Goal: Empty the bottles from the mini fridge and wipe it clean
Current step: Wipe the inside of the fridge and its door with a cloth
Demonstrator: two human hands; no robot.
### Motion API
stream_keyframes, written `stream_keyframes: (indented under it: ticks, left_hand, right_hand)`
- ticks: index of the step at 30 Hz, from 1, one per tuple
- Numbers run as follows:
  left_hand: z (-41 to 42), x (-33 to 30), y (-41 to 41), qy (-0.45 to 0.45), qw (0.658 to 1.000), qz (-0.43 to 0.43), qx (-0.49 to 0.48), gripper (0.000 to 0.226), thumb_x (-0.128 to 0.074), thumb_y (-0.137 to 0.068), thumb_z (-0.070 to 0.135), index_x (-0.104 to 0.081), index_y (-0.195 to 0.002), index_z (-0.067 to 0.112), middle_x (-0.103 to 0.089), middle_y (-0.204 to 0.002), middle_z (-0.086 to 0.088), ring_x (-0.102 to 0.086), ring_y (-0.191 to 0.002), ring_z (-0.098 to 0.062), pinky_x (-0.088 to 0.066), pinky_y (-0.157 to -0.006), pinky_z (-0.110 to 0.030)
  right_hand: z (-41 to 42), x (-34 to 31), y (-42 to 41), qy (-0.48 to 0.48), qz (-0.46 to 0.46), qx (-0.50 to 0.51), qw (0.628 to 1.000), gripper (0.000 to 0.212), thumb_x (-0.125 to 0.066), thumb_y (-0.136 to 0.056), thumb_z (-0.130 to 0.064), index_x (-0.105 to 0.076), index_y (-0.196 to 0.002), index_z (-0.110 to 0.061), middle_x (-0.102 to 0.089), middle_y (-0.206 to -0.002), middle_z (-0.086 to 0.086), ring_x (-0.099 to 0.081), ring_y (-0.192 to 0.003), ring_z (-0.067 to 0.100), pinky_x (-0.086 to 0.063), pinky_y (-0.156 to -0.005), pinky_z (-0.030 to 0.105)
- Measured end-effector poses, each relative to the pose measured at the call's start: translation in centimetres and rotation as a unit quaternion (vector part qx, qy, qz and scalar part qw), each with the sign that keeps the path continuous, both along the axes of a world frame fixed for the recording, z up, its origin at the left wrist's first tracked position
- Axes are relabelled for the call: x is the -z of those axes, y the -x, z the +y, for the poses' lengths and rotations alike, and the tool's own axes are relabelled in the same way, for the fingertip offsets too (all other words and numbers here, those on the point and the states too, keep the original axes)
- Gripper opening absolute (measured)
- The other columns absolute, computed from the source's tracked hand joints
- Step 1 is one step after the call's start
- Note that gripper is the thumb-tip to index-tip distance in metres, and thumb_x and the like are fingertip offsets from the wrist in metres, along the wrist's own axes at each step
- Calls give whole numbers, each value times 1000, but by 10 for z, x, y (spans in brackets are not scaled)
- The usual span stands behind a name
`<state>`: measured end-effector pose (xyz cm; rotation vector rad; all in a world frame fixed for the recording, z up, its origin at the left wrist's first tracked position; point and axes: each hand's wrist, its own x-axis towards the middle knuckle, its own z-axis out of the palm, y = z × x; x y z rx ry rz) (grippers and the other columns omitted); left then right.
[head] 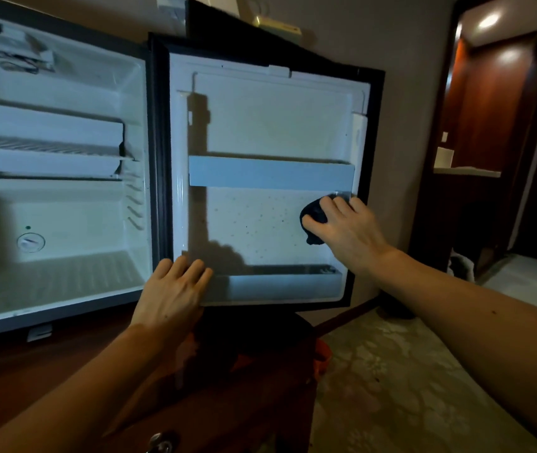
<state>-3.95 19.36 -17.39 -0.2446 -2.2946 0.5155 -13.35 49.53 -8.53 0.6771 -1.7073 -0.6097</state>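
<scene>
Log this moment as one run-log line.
stage: wiping door | right hand: presses cloth | left hand: steadies door | bottles: none visible

White mini fridge (pixel 64 197) stands open, seemingly bottle-free; dark cloth (pixel 313 220) against its speckled door (pixel 260 220).

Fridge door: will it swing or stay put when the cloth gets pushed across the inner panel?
Likely to swing: the fridge door hangs open on its hinge side, free at the far edge. The left hand lies flat on its lower corner, probably bracing it. The right hand presses the dark cloth near the free edge, where leverage is greatest. Its empty shelves suggest it is light.
</scene>
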Motion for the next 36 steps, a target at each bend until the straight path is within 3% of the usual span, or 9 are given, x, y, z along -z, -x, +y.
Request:
stream_keyframes:
  ticks: [7,10,16,21,23,28,30,34,36]
  left_hand:
    - [-1,-4,3,-1,1000,4,26,65,-88,-41,30,-63,-97,8,-57,-85,-9,-51,-77,-30,-39,-63,-37]
    - [-1,-4,6,-4,999,-1,36,68,-89,-38,30,-65,-99,10,-59,-86,-8,-51,-76,-29,-42,-62,-37]
    - [-2,-5,8,-4,999,1,50,66,-88,-37,31,-66,-96,10,-57,-83,-7,-48,-75,-28,-42,-60,-38]
    - [-1,-2,9,-9,998,18,55,68,-89,-37,27,-66,-97,7,-58,-83,-9,-49,-76,-30,-43,-60,-39]
    - [0,-1,11,-6,998,19,57,66,-89,-37,25,-66,-96,7,-58,-84,-10,-49,-76,-30,-42,-61,-38]
    - [1,-4,14,-5,998,21,65,66,-88,-34,24,-66,-94,6,-57,-81,-9,-46,-74,-30,-40,-60,-38]
    - [0,-3,15,-9,997,19,71,66,-89,-35,25,-66,-94,7,-57,-81,-9,-47,-73,-29,-41,-59,-37]
    - [1,-2,14,-23,997,14,73,64,-89,-36,25,-66,-93,8,-57,-80,-8,-49,-71,-28,-42,-60,-35]
    - [0,-2,13,-23,997,13,73,63,-89,-36,25,-66,-92,9,-57,-80,-7,-49,-71,-27,-41,-60,-35]
  right_hand:
    - [-7,7,8,32,-34,-32,998,31,-52,-77,1,-66,-102,-12,-57,-120,24,-56,-91,42,-51,-74,46]
    - [8,23,14,-68,-56,-59,994,29,-46,-83,-4,-67,-101,-12,-56,-126,23,-57,-98,42,-52,-79,49]
    - [20,10,14,-270,-121,-51,954,14,-64,-82,-9,-70,-94,-14,-57,-130,17,-57,-108,37,-53,-82,47]
    - [4,-16,17,-100,-19,-35,994,24,-45,-90,-4,-69,-92,-7,-58,-127,20,-60,-99,38,-53,-80,46]
    - [5,-1,22,-103,-15,-20,994,25,-47,-90,-4,-70,-98,-6,-56,-130,22,-59,-102,40,-55,-81,47]
    - [26,13,22,-284,-163,-43,944,23,-66,-80,-6,-72,-102,-9,-56,-134,18,-57,-113,40,-54,-87,50]
    - [21,1,21,-260,-135,-28,956,27,-56,-82,-8,-71,-105,-8,-56,-135,18,-57,-115,38,-54,-89,49]
    - [2,-11,22,-72,-61,-20,995,36,-38,-92,-5,-66,-114,-1,-51,-138,23,-57,-115,41,-53,-89,50]
    - [6,6,29,-112,-58,-35,991,36,-37,-94,-8,-65,-117,-2,-48,-142,22,-52,-122,42,-48,-96,53]
